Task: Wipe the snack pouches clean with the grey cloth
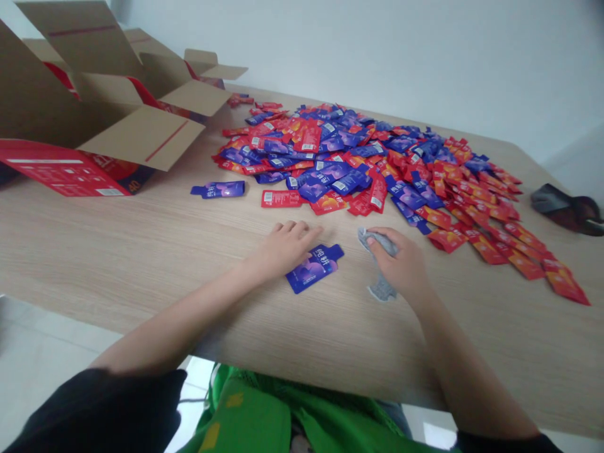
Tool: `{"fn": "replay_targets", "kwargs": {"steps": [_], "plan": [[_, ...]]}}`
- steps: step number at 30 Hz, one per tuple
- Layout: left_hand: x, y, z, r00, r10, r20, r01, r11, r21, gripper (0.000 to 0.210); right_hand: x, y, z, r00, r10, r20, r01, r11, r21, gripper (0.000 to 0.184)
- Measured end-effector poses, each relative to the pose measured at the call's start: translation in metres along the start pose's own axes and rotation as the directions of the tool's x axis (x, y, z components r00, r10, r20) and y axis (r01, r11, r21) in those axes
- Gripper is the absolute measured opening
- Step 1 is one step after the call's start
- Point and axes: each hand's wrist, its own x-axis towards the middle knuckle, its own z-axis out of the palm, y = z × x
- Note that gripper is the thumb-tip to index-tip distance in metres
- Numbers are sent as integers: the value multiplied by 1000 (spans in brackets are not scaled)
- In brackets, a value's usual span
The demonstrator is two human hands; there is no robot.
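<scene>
A single blue-purple sachet [315,268] with a narrow spout-like end lies flat on the wooden table in front of me. My left hand [287,248] rests at its upper left edge, fingers stretched out and partly covering its corner. To the right, my right hand [394,259] is closed around a crumpled grey cloth [383,288], whose lower end touches the table. Beyond both hands spreads a large heap of red and blue sachets [330,148].
Open cardboard boxes [141,135] with raised flaps stand at the left. Another blue sachet [219,189] lies apart near them. Red-orange sachets [523,258] trail along the right side. A dark object, perhaps glasses [566,207], sits at the far right by the wall.
</scene>
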Motion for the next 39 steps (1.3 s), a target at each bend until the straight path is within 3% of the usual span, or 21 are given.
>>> {"fn": "replay_targets", "kwargs": {"steps": [2, 6, 9, 11, 13, 15, 18, 20, 22, 25, 27, 31, 36, 39], "plan": [[-4, 8, 12, 1000, 10, -22, -9, 1000, 25, 55, -1, 3, 6, 999, -9, 47, 9, 1000, 3, 22], [-15, 17, 32, 994, 100, 38, -99, 995, -19, 44, -4, -3, 27, 985, -125, 115, 130, 991, -36, 25], [-17, 17, 37, 994, 104, 30, -104, 995, 3, 41, -8, -11, 45, 937, -217, 273, 265, 952, -152, 26], [-17, 21, 35, 995, 93, 24, -94, 995, 30, 39, -9, -8, 49, 921, -196, 337, 286, 927, -243, 26], [-16, 29, 31, 999, 28, 16, -29, 998, 60, 39, -8, 1, 45, 941, -148, 303, 233, 934, -269, 26], [-16, 38, 24, 992, -120, 26, 117, 990, 79, 45, -5, 11, 34, 973, -113, 203, 157, 964, -216, 26], [-14, 40, 11, 941, -315, 127, 314, 949, 22, 55, -1, 18, 14, 998, -65, 24, 68, 990, -123, 25], [-14, 32, 7, 948, -284, 145, 294, 954, -52, 50, -1, 17, 5, 999, -34, -27, 32, 996, -86, 24], [-14, 19, 11, 987, -154, 53, 159, 982, -100, 32, -2, 14, 1, 999, -4, -33, 2, 998, -55, 23], [-16, 7, 27, 999, 0, -38, -6, 989, -149, 24, -5, 14, 1, 998, 40, -45, -42, 999, -33, 24], [-17, 9, 38, 999, -14, -49, 6, 988, -156, 24, -7, 14, 1, 996, 76, -44, -77, 997, -29, 24], [-15, 34, 47, 987, -152, -59, 148, 987, -67, 30, -9, 12, 1, 992, 113, -47, -114, 994, -2, 23], [-16, 59, 46, 980, -191, -48, 189, 981, -41, 38, -14, 3, 8, 997, 41, -71, -39, 999, 34, 23], [-21, 64, 49, 981, -183, -59, 184, 983, 15, 31, -30, -3, 23, 998, -55, 33, 54, 998, 45, 24]]}}
